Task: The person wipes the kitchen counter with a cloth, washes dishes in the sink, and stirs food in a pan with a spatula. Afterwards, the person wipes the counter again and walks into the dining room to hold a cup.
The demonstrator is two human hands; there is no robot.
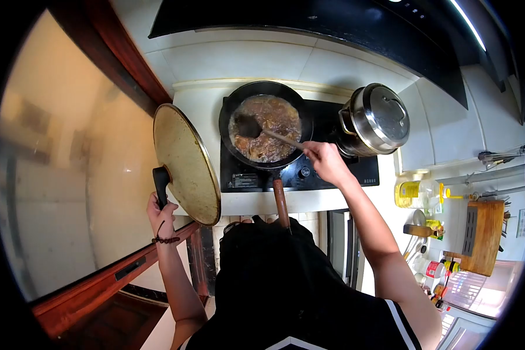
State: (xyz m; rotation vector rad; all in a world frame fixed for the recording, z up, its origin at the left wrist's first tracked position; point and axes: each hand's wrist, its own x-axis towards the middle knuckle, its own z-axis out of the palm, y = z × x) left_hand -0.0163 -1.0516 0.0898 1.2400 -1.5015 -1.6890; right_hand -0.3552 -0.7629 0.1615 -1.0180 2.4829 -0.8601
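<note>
Spatula (279,137), one, in black pan (300,105); handle gripped by right hand (325,162).
Broad dark head left, in brown, bubbling stew (269,114); slim handle slants right, towards the person. Left hand (162,214): closed on black knob of round, tilted lid (186,166), metal-rimmed. Hob label (244,180): print too small to read.
</note>
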